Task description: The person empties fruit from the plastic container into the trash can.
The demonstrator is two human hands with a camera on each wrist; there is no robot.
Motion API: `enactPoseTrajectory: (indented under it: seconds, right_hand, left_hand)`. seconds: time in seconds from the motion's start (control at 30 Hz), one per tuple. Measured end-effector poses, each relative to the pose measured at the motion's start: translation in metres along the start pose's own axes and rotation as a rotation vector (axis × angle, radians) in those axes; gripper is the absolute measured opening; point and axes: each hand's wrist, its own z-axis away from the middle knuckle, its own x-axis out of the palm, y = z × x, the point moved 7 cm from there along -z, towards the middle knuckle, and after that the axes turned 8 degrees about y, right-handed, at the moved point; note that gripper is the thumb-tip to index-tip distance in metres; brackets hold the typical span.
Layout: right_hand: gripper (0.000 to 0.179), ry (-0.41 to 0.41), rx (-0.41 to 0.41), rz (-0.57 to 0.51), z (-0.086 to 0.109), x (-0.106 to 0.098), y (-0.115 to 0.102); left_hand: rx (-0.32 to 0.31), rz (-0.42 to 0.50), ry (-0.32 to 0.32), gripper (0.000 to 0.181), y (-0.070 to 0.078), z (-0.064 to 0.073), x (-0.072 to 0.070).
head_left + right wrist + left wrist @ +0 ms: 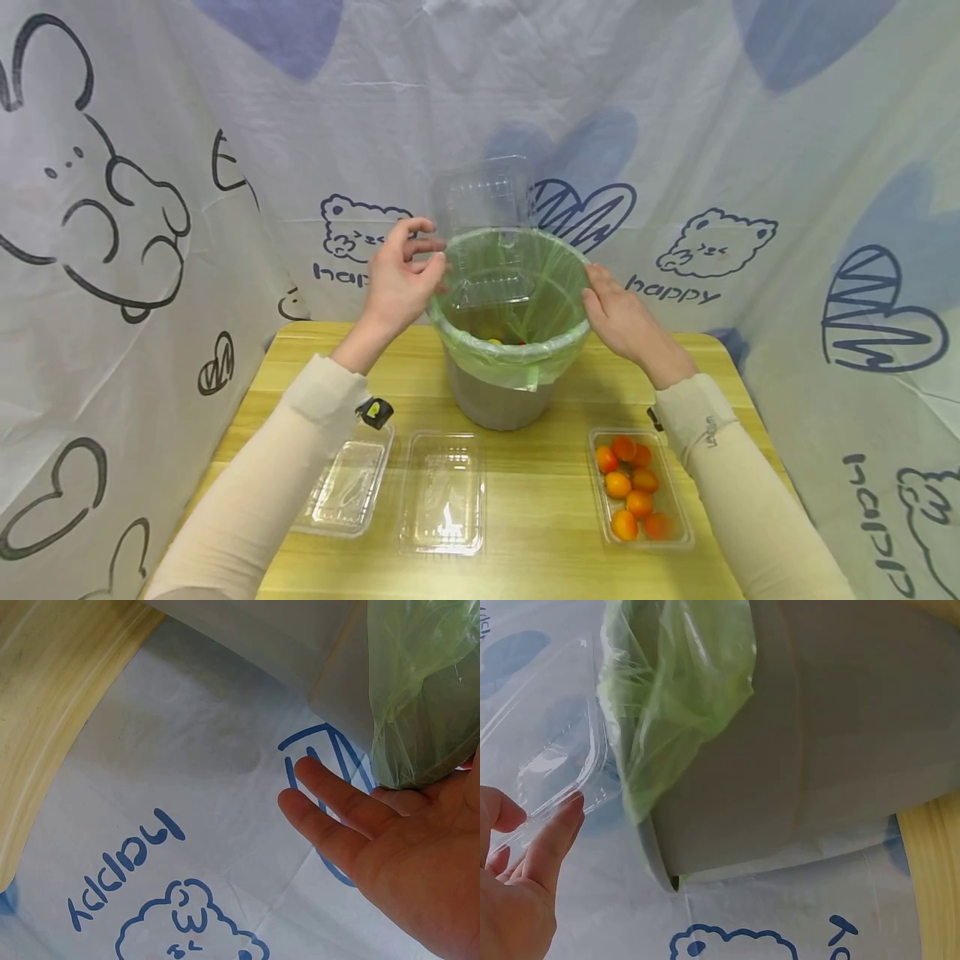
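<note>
A clear plastic clamshell container [491, 271], its lid [483, 196] raised, is tilted over the mouth of a grey bin [498, 400]. My left hand [405, 271] holds the container by its left edge; in the left wrist view, the thumb and a finger [555, 836] lie on either side of that edge. A green plastic liner [517, 362] folds over the bin's rim, with small yellow and red bits low inside. On the right of the rim rests my right hand [626, 317], fingers extended against the liner; the right wrist view shows two straight fingers [337, 795] free of the bin.
Two clear plastic containers stand on the wooden table at front left, one [348, 487] partly under my left sleeve, the other [442, 492] beside it. At front right, a clear tray [600, 500] holds several orange-red fruits [637, 504]. Printed cloth [420, 108] hangs behind and at both sides.
</note>
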Motion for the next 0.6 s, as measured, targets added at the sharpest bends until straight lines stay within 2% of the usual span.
enactPoseTrajectory:
  seconds: [0.23,0.43,0.6]
  right_hand:
    - [0.065,0.001,0.000,0.006,0.000,0.000,-0.001]
    - [0.065,0.008,-0.007,0.010,-0.001,0.000,-0.001]
    - [0.065,0.017,-0.015,0.017,0.000,0.000,-0.001]
  left_hand:
    - [-0.049,0.006,-0.047,0.038,0.008,0.010,-0.002]
    - [-0.066,-0.015,-0.070,0.037,0.018,0.027,-0.008]
    - [-0.107,-0.008,-0.100,0.039,0.022,0.043,-0.008]
